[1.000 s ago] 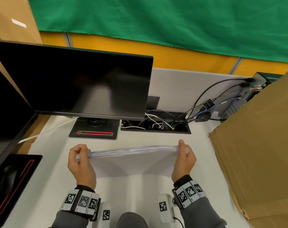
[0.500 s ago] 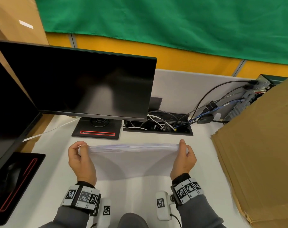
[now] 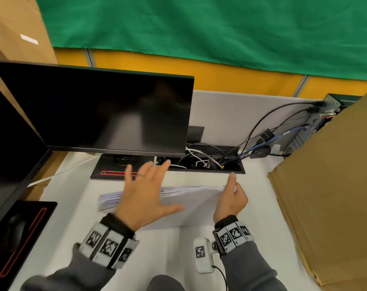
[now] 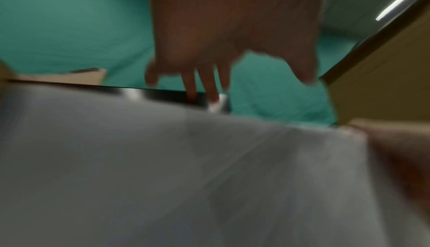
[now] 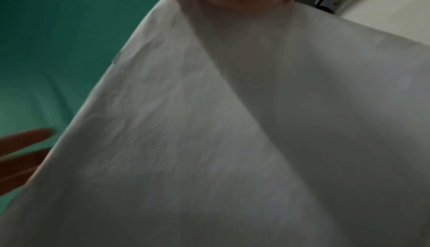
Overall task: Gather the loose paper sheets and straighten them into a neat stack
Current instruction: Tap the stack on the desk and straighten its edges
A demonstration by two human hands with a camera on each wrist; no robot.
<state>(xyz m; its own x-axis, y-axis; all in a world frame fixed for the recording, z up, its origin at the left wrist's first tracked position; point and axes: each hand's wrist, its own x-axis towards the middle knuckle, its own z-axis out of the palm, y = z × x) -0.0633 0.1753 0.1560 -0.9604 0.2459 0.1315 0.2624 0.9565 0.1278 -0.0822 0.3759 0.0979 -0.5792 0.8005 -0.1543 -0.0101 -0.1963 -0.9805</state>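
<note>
sleeves (image 3: 251, 267): grey | wristbands (image 3: 109, 246): white, black square markers | white wrist camera (image 3: 203, 256), black cable

White paper stack (image 3: 191, 198), green backdrop (image 3: 199, 24)

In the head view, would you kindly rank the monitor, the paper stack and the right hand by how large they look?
1. Monitor
2. Paper stack
3. Right hand

The left hand hides part of the stack.

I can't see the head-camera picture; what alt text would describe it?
A person's right hand pinches one end of a stack of white paper sheets above a white desk. The left hand, fingers spread, hovers over the stack, before a dark monitor.
</note>
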